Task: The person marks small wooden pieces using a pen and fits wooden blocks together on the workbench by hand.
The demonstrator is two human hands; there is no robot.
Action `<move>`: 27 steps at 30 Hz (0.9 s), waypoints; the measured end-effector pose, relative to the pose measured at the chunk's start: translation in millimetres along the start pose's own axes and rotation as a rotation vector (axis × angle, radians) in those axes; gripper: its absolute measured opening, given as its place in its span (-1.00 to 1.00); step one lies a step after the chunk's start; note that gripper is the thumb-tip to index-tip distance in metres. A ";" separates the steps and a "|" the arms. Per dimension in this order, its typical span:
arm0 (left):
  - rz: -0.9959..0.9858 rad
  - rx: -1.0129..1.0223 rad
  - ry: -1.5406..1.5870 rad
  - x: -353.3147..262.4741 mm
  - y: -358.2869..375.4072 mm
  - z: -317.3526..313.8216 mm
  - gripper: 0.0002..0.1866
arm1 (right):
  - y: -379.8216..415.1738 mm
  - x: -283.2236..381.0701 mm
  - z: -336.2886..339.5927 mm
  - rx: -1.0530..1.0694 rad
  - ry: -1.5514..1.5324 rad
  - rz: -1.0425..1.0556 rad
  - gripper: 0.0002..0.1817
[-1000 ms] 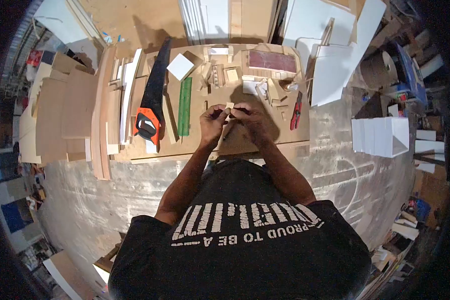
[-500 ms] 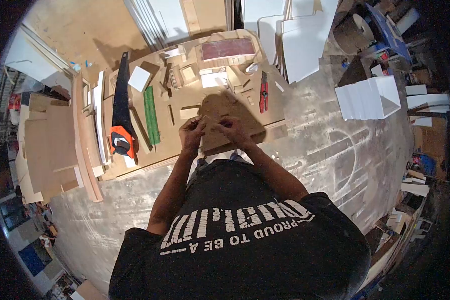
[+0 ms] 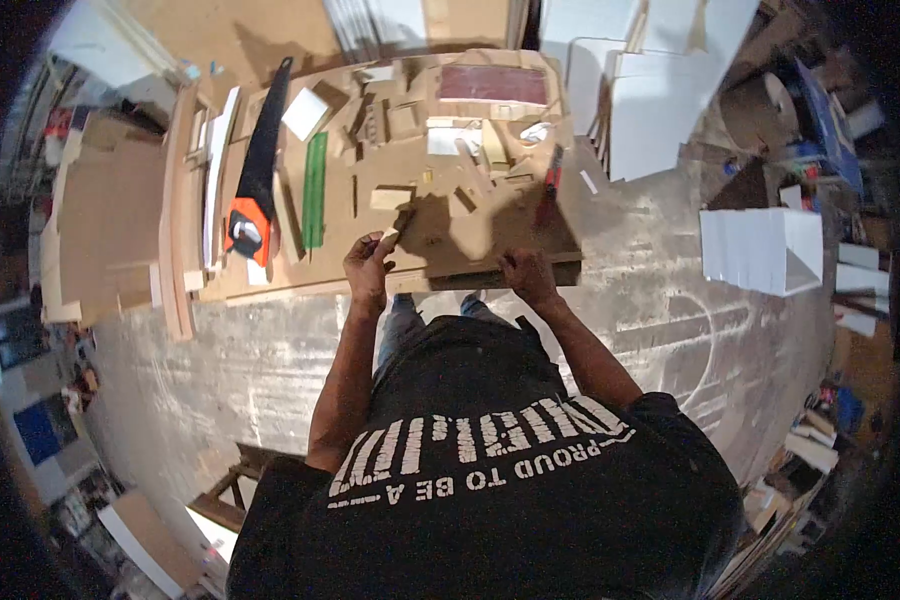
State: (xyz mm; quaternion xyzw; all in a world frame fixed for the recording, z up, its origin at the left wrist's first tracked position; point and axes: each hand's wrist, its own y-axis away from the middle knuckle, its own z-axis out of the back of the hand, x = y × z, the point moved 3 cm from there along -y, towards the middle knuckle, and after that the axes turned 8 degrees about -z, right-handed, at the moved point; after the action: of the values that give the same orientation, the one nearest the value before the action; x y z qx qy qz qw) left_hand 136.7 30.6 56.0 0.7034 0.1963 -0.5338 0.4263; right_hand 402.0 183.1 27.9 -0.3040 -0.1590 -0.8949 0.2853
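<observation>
My left hand (image 3: 368, 268) is closed over the near edge of the workbench, pinching a small strip of wood (image 3: 397, 228) that points up and away. Just beyond the strip lies a flat wooden block (image 3: 393, 197). To the right, my right hand (image 3: 528, 274) is held by the bench's near edge with its fingers curled together; whatever they hold, if anything, is hidden. A red utility knife (image 3: 550, 187) lies past that hand in shadow. The brown workbench top (image 3: 270, 278) carries several small wood offcuts.
An orange-handled handsaw (image 3: 250, 228) and a green straight strip (image 3: 314, 190) lie on the bench's left half. At the back is a dark red rectangular piece (image 3: 493, 85). White panels (image 3: 660, 110) lean behind on the right, and a white box-like stack (image 3: 760, 250) stands on the floor.
My hands have moved apart, the right one shifting rightward. The wood strip in my left hand now shows clearly. The whole view has swung, so the bench sits slightly higher and further right.
</observation>
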 end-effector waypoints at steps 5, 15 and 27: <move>-0.060 -0.190 0.104 -24.8 17.3 38.9 -0.84 | -6.0 20.1 -28.7 0.129 0.018 0.095 -0.79; -0.194 -0.514 0.242 -41.4 40.4 170.0 -0.85 | -6.4 56.1 -32.6 0.137 0.038 0.448 -0.71; -0.226 -0.679 0.276 -25.8 102.2 312.4 -0.82 | 6.8 54.2 -31.5 -0.069 0.257 0.494 -0.77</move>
State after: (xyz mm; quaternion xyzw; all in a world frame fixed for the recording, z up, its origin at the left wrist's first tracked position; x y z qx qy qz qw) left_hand 20.0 -274.8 98.6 0.5615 0.4936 -0.3824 0.5430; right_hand 356.5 140.8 39.0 -0.2274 -0.0119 -0.8344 0.5020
